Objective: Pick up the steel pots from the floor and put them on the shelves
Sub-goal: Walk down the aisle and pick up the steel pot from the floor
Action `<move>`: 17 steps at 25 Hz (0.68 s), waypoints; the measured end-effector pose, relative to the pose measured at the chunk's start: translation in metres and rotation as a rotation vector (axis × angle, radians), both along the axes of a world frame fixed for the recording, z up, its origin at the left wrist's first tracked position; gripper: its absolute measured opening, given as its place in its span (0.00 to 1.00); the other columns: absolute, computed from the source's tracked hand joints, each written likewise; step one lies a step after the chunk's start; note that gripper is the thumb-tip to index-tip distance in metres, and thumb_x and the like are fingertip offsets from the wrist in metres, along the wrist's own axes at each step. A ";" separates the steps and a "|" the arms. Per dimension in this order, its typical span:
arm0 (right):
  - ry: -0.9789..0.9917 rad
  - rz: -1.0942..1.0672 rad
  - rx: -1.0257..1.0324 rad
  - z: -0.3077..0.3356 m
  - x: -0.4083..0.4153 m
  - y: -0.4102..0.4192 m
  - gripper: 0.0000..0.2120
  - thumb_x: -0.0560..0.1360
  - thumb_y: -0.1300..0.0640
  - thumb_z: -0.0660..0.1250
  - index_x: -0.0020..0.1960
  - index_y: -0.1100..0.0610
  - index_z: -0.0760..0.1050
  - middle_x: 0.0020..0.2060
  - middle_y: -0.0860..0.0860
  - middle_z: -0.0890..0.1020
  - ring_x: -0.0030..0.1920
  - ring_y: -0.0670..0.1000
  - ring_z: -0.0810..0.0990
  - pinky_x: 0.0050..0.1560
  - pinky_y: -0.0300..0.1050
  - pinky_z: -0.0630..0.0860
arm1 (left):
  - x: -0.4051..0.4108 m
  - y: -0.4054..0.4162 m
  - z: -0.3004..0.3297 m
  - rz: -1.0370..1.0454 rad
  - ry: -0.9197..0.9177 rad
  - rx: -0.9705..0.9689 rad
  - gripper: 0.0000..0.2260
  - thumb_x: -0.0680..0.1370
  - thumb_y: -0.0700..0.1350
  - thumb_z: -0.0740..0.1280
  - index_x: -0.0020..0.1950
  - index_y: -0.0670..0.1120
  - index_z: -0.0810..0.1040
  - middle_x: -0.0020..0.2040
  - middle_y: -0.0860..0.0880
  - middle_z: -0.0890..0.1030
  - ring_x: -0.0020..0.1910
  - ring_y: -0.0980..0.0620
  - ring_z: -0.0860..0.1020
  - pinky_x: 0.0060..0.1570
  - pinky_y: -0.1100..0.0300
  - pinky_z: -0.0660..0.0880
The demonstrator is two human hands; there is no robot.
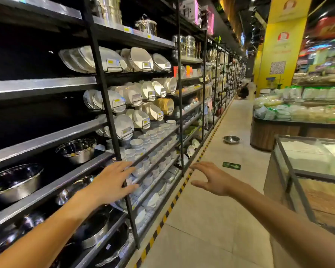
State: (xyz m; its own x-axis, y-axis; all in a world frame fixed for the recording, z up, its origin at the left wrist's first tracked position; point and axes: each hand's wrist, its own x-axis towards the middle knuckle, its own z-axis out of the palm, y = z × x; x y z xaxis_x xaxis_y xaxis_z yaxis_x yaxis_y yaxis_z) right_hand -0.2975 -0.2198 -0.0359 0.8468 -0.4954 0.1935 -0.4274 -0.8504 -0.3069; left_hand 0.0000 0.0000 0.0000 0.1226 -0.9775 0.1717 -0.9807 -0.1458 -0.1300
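Observation:
A steel pot (pixel 231 139) with two handles lies on the tiled floor, well ahead in the aisle. On the left, the dark shelves (pixel 46 141) hold several steel pots, among them a pot (pixel 76 150) on a middle shelf and a large one (pixel 13 182) lower down. My left hand (pixel 112 181) is held out in front of the shelf post, fingers spread, holding nothing. My right hand (pixel 211 177) hovers over the aisle floor, fingers apart and empty. Both hands are far short of the pot on the floor.
White plates and bowls (pixel 143 144) fill the shelf bays beyond the black post (pixel 112 132). A yellow-and-black strip (pixel 172 206) runs along the shelf base. A glass display case (pixel 307 167) and a wooden food counter (pixel 275 132) stand at right. A person crouches far down the aisle.

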 end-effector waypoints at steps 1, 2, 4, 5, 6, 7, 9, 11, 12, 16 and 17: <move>0.009 -0.032 0.012 -0.010 -0.010 -0.009 0.31 0.78 0.37 0.61 0.77 0.49 0.63 0.76 0.50 0.66 0.75 0.52 0.61 0.73 0.47 0.60 | -0.003 -0.022 -0.013 -0.028 0.037 0.033 0.40 0.71 0.75 0.44 0.78 0.54 0.58 0.79 0.53 0.56 0.78 0.50 0.54 0.76 0.52 0.53; 0.018 -0.066 0.016 -0.023 -0.019 -0.025 0.31 0.78 0.37 0.61 0.76 0.49 0.64 0.75 0.50 0.66 0.75 0.52 0.61 0.73 0.47 0.60 | -0.008 -0.046 -0.025 -0.064 0.073 0.057 0.42 0.70 0.76 0.43 0.78 0.55 0.58 0.80 0.53 0.56 0.78 0.50 0.54 0.75 0.51 0.54; 0.043 -0.152 0.030 -0.051 -0.041 -0.061 0.31 0.78 0.37 0.61 0.76 0.49 0.64 0.75 0.50 0.67 0.75 0.52 0.62 0.72 0.46 0.60 | -0.022 -0.102 -0.052 -0.112 0.096 0.097 0.38 0.73 0.74 0.47 0.78 0.55 0.57 0.80 0.52 0.55 0.78 0.49 0.53 0.75 0.50 0.54; 0.050 -0.198 0.035 -0.065 -0.053 -0.085 0.31 0.77 0.37 0.60 0.76 0.49 0.64 0.75 0.51 0.67 0.75 0.52 0.62 0.73 0.46 0.59 | -0.031 -0.134 -0.064 -0.141 0.107 0.102 0.35 0.75 0.71 0.50 0.78 0.54 0.57 0.80 0.52 0.55 0.78 0.49 0.53 0.75 0.51 0.53; 0.054 -0.235 0.036 -0.076 -0.063 -0.108 0.31 0.77 0.36 0.60 0.76 0.49 0.65 0.75 0.50 0.67 0.75 0.52 0.62 0.73 0.46 0.60 | -0.041 -0.162 -0.071 -0.162 0.121 0.103 0.33 0.77 0.68 0.52 0.78 0.54 0.57 0.80 0.52 0.55 0.78 0.50 0.53 0.75 0.52 0.53; 0.045 -0.272 0.033 -0.085 -0.072 -0.132 0.31 0.77 0.36 0.60 0.76 0.49 0.65 0.75 0.50 0.67 0.75 0.52 0.62 0.73 0.46 0.60 | -0.047 -0.191 -0.079 -0.185 0.128 0.096 0.32 0.77 0.67 0.53 0.78 0.53 0.57 0.79 0.52 0.56 0.77 0.49 0.53 0.74 0.52 0.53; 0.036 -0.347 0.045 -0.103 -0.090 -0.193 0.30 0.77 0.35 0.60 0.76 0.48 0.64 0.75 0.49 0.67 0.75 0.51 0.62 0.73 0.46 0.59 | -0.057 -0.264 -0.096 -0.203 0.124 0.111 0.32 0.78 0.67 0.53 0.78 0.52 0.58 0.79 0.50 0.58 0.77 0.49 0.55 0.75 0.52 0.54; 0.052 -0.409 0.074 -0.114 -0.106 -0.256 0.30 0.77 0.36 0.60 0.76 0.48 0.64 0.75 0.49 0.67 0.75 0.51 0.63 0.73 0.45 0.60 | -0.065 -0.337 -0.103 -0.210 0.133 0.108 0.33 0.76 0.69 0.50 0.77 0.52 0.61 0.78 0.48 0.61 0.76 0.48 0.59 0.74 0.51 0.58; 0.058 -0.438 0.107 -0.115 -0.113 -0.286 0.31 0.77 0.36 0.61 0.76 0.48 0.64 0.75 0.49 0.68 0.75 0.51 0.63 0.73 0.45 0.60 | -0.068 -0.372 -0.105 -0.201 0.149 0.116 0.34 0.75 0.69 0.49 0.76 0.51 0.62 0.77 0.48 0.62 0.76 0.49 0.60 0.73 0.51 0.59; 0.067 -0.513 0.132 -0.113 -0.126 -0.400 0.31 0.77 0.37 0.63 0.75 0.50 0.65 0.74 0.50 0.69 0.74 0.52 0.65 0.72 0.46 0.62 | -0.070 -0.493 -0.102 -0.189 0.153 0.124 0.34 0.76 0.69 0.51 0.77 0.52 0.60 0.78 0.50 0.60 0.76 0.50 0.59 0.74 0.52 0.59; 0.047 -0.519 0.136 -0.113 -0.124 -0.428 0.31 0.77 0.37 0.63 0.75 0.50 0.65 0.74 0.50 0.69 0.74 0.52 0.65 0.73 0.46 0.63 | -0.068 -0.521 -0.100 -0.195 0.164 0.123 0.33 0.77 0.68 0.51 0.78 0.52 0.59 0.79 0.50 0.59 0.76 0.50 0.58 0.74 0.52 0.57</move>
